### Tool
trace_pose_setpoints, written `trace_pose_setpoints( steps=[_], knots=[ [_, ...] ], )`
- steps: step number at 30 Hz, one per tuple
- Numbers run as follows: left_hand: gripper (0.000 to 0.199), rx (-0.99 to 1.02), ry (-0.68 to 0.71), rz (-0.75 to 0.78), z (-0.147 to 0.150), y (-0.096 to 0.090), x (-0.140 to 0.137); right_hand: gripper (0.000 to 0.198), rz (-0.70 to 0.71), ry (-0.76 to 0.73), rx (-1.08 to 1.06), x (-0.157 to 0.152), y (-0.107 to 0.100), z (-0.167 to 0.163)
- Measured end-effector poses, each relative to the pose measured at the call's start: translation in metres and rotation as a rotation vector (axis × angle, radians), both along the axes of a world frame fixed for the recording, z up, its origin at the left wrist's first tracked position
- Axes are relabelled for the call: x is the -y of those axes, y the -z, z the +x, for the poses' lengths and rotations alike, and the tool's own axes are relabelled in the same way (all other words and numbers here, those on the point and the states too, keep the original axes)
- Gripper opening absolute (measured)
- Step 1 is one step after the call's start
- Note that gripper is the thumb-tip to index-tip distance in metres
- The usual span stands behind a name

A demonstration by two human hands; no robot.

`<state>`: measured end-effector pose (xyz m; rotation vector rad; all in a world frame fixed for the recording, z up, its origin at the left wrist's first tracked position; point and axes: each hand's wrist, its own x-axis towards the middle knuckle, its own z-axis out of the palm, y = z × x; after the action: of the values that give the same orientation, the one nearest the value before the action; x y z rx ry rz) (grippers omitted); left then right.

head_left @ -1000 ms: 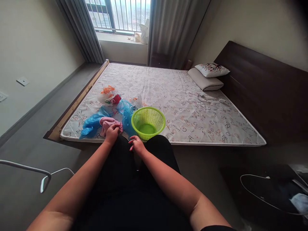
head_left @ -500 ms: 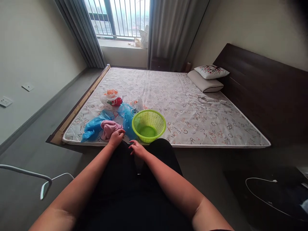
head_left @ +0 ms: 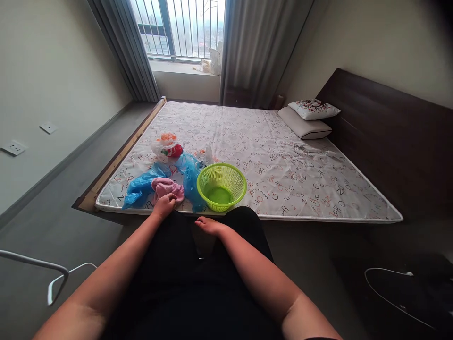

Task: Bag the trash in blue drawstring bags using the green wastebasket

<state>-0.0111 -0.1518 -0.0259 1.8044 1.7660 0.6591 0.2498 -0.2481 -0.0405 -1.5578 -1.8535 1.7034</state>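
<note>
A crumpled pink cloth [head_left: 166, 188] lies at the near left edge of the mattress, partly on a blue plastic bag [head_left: 139, 186]. Closed fingers of my left hand [head_left: 164, 206] are at its near edge and appear to pinch the fabric. My right hand [head_left: 210, 226] hovers over my lap, palm turned inward, with loosely stretched fingers and nothing visible in them. Just beyond it stands a green plastic basket [head_left: 222, 194], with nothing seen inside. More blue plastic [head_left: 191, 177] lies between cloth and basket.
Clear plastic bags with red and orange prints [head_left: 169, 146] lie behind the blue plastic on the mattress [head_left: 255, 137]. Two pillows [head_left: 307, 118] rest by the dark headboard [head_left: 382, 108]. A white cable [head_left: 385, 270] is low on the right; a bent pale metal rod [head_left: 35, 259] is low on the left.
My left hand has moved slightly left and closed at the cloth's edge. My right hand has lowered slightly, its fingers closer together. The view has shifted a little.
</note>
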Motion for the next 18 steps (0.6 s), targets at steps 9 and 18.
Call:
trace_pose_setpoints(
  steps=[9,18],
  knots=[
    [0.014,0.017,-0.059,-0.015,-0.0076,0.0031,-0.0055,0.034,-0.003,-0.015,0.067,0.0004,-0.005,0.0069],
    [0.007,0.125,-0.063,-0.021,-0.0018,0.0022,-0.0072,0.038,0.026,-0.077,0.102,0.0,-0.0013,0.0053]
  ],
)
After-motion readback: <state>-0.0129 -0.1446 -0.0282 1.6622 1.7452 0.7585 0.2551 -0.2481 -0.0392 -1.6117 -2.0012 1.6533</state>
